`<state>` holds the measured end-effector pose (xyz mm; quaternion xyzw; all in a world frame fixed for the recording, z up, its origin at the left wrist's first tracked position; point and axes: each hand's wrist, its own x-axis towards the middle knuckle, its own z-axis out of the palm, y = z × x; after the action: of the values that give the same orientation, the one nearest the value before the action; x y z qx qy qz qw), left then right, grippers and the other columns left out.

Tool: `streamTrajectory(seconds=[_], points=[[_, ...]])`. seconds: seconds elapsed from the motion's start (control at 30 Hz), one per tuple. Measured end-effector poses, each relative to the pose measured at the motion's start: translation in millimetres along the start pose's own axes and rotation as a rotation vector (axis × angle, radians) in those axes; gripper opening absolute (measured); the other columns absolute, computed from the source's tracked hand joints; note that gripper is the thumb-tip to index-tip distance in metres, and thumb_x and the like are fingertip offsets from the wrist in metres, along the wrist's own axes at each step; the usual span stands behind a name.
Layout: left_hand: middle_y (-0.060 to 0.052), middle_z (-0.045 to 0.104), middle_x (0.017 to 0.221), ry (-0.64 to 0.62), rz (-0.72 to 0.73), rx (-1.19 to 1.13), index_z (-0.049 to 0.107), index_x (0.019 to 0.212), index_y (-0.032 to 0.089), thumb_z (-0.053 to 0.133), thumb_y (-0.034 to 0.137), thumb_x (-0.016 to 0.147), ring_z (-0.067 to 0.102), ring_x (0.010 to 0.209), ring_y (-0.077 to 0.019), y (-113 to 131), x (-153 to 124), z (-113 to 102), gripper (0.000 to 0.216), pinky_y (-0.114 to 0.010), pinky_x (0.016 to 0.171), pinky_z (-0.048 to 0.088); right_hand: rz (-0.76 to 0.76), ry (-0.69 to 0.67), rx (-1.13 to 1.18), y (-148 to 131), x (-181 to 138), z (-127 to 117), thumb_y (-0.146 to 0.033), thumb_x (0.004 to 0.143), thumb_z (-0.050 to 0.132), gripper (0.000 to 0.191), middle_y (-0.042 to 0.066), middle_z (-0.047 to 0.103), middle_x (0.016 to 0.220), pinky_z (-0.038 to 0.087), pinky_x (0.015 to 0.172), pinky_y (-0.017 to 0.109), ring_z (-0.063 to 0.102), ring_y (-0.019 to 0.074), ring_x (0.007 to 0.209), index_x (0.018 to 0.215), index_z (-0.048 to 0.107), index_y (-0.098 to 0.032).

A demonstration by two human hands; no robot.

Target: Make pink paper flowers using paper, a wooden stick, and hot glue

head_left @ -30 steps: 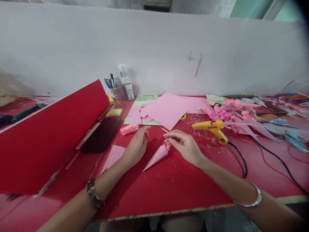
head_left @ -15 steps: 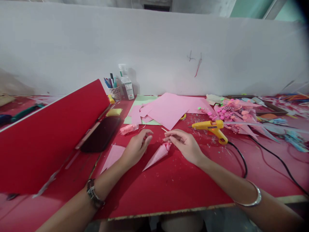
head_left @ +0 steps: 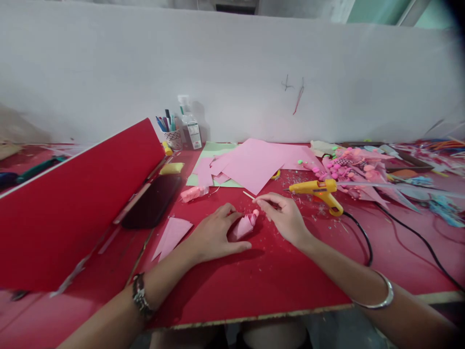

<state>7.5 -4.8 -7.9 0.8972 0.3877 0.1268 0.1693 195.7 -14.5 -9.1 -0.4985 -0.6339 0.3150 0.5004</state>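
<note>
Red tabletop (head_left: 276, 291) lay beneath me in the head view, where my left hand (head_left: 212, 236) had just come down, fingers spread loosely around the pink paper cone (head_left: 242, 229), seemingly steadying it, while my right hand (head_left: 285, 218), beside its ruffled mouth, pinched a thin stick (head_left: 248, 195).

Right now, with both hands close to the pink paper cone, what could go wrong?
The left hand spreads over the pink paper cone; pressing down might crush it. The yellow glue gun shows a small orange light, so its nozzle may be hot, and it lies close to the right hand. Its black cord runs beside the right forearm, which might snag it.
</note>
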Motion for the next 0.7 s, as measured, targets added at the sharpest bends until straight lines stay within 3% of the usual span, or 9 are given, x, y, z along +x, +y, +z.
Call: streamTrajectory(seconds=[0.2,0.37,0.43,0.6,0.7], points=[[-0.007,0.053,0.097,0.024,-0.014,-0.120,0.053,0.103,0.018,0.048,0.034,0.076,0.053,0.082,-0.0185,-1.5,3.3,4.7,0.032,-0.030,0.073,0.043,0.010,-0.022,0.130,5.5,1.5,1.2,-0.025,0.074,0.053,0.014,0.003,0.062,0.076,0.049,0.062,0.025,0.060,0.0130,0.066,0.084,0.060,-0.017],[-0.008,0.055,0.101,0.142,-0.083,-0.460,0.046,0.107,0.017,0.049,0.029,0.076,0.053,0.087,-0.0182,-8.4,7.6,6.1,0.033,-0.033,0.075,0.043,-0.006,-0.047,0.236,3.4,1.5,1.7,-0.024,0.075,0.053,0.015,0.005,0.065,0.088,0.049,0.076,0.029,0.061,0.0161,0.085,0.087,0.061,-0.019],[-0.009,0.055,0.103,0.134,-0.117,-0.620,0.042,0.108,0.015,0.050,0.029,0.077,0.054,0.086,-0.0172,-9.7,8.1,5.3,0.035,-0.031,0.074,0.044,0.001,-0.039,0.256,0.5,0.7,1.1,-0.025,0.076,0.053,0.013,0.005,0.066,0.081,0.050,0.074,0.029,0.062,0.0157,0.081,0.084,0.060,-0.018],[-0.010,0.051,0.110,0.084,-0.086,-0.807,0.038,0.116,0.016,0.054,0.026,0.075,0.055,0.087,-0.0151,-8.7,6.6,0.6,0.045,-0.027,0.074,0.044,0.019,-0.012,0.262,-4.4,-1.9,-0.8,-0.028,0.075,0.055,0.012,-0.002,0.060,0.057,0.048,0.049,0.021,0.056,0.0084,0.048,0.075,0.058,-0.017],[-0.009,0.054,0.104,0.052,-0.054,-0.826,0.043,0.113,0.015,0.053,0.027,0.076,0.055,0.084,-0.0151,-7.4,5.4,-1.6,0.040,-0.028,0.073,0.044,-0.021,0.009,0.206,-3.9,-2.2,-0.2,-0.027,0.074,0.056,0.011,0.000,0.060,0.062,0.049,0.053,0.022,0.057,0.0093,0.054,0.078,0.060,-0.017]])
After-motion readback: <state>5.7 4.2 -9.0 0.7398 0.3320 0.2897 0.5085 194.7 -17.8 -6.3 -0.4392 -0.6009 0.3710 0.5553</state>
